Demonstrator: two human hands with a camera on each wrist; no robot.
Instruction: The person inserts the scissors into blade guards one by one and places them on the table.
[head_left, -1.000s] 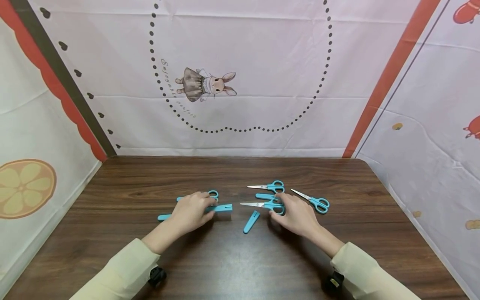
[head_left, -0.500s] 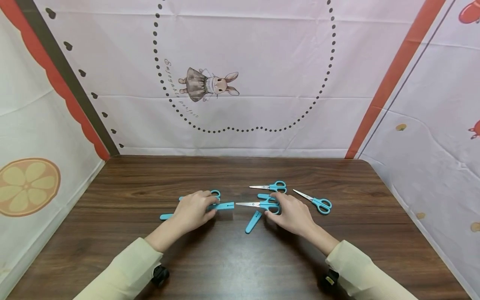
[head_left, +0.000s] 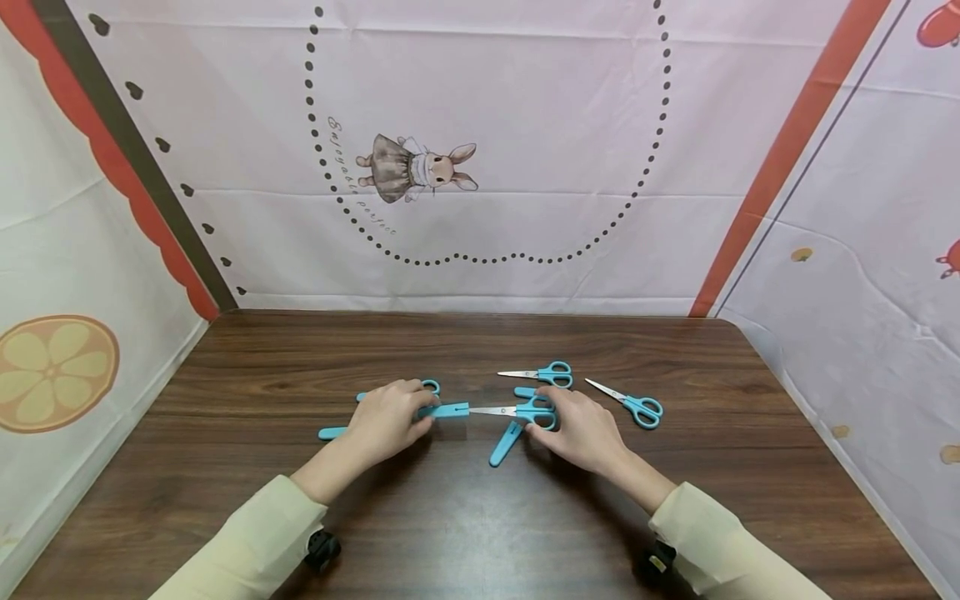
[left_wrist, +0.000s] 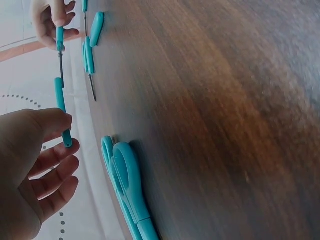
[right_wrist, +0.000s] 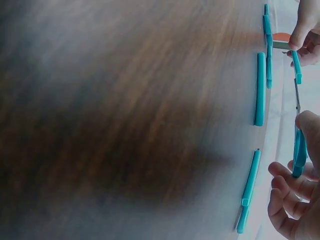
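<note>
My left hand (head_left: 386, 421) pinches a blue scissors sheath (head_left: 452, 410) between thumb and fingers, above the table, its mouth facing right. With my right hand (head_left: 581, 425) I hold a pair of scissors (head_left: 525, 412) by the blue handles, blades pointing left. The front part of the blades is inside the sheath's mouth; the rest of the metal shows between the hands. In the left wrist view, sheath (left_wrist: 59, 95) and scissors (left_wrist: 60, 37) line up, raised off the tabletop. Below my left hand lie blue-handled scissors (left_wrist: 129, 170) with covered blades, partly hidden in the head view.
Bare-bladed scissors (head_left: 555, 375) lie behind my right hand, and another pair (head_left: 643, 411) to its right. One loose sheath (head_left: 506, 444) lies in front of the held scissors, another sheath (head_left: 527, 392) just behind. Patterned cloth (head_left: 525, 167) stands around the brown table (head_left: 465, 533).
My right hand has moved left with the scissors, and the blade tip has gone from outside the sheath's mouth to inside it. My left hand has stayed nearly still.
</note>
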